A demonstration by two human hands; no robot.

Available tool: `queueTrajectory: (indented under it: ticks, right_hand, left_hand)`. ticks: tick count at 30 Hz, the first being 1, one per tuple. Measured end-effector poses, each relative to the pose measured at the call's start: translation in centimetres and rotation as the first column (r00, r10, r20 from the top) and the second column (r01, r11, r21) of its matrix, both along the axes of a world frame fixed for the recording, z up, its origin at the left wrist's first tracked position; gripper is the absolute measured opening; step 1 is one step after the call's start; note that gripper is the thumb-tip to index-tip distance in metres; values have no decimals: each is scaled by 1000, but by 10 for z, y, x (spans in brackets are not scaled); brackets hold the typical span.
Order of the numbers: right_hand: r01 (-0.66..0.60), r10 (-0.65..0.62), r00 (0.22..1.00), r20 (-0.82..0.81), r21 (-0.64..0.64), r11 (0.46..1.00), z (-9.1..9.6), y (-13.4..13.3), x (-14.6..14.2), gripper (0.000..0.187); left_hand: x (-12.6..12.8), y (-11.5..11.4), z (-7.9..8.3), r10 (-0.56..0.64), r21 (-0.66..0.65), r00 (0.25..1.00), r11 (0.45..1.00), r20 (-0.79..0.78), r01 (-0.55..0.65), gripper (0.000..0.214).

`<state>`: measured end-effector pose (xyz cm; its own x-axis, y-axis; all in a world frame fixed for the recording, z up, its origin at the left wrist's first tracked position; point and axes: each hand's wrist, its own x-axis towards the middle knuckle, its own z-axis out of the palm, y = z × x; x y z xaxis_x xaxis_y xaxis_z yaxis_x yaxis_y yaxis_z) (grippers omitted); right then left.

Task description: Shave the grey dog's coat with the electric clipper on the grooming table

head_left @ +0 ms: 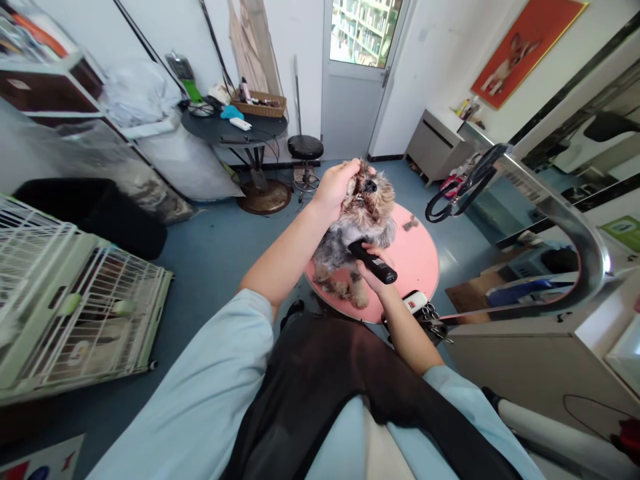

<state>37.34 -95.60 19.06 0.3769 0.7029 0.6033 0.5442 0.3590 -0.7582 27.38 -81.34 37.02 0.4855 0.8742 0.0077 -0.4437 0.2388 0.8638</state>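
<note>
A small curly-haired dog (343, 240), grey with tan on its head and legs, sits on a round pink grooming table (420, 253). My left hand (341, 183) grips the side of the dog's head, which is tilted up with its nose toward me. Black hair clippers (374, 262) lie in the closed fingers of my right hand (376, 267), their head end against the dog's chest. A tuft of cut hair (411, 223) rests on the pink top.
A metal grooming arm (593, 253) with a black loop (445, 200) curves up at the right. Scissors (431, 313) and a white tool (414, 301) sit by the table's right edge. Behind stand a stool (305, 147) and a black side table (215, 131); a wire cage (100, 320) is left.
</note>
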Motion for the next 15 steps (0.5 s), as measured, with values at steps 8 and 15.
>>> queueTrajectory:
  ticks: [8,15]
  right_hand:
    - [54,-52,998,24,-99,994,-27,-24,-10,27]
    - [73,-74,997,11,18,997,-26,-11,-16,31]
  left_hand:
    - [2,2,-2,-26,23,1000,999,8,26,27]
    - [6,2,-4,-44,44,999,998,7,43,29]
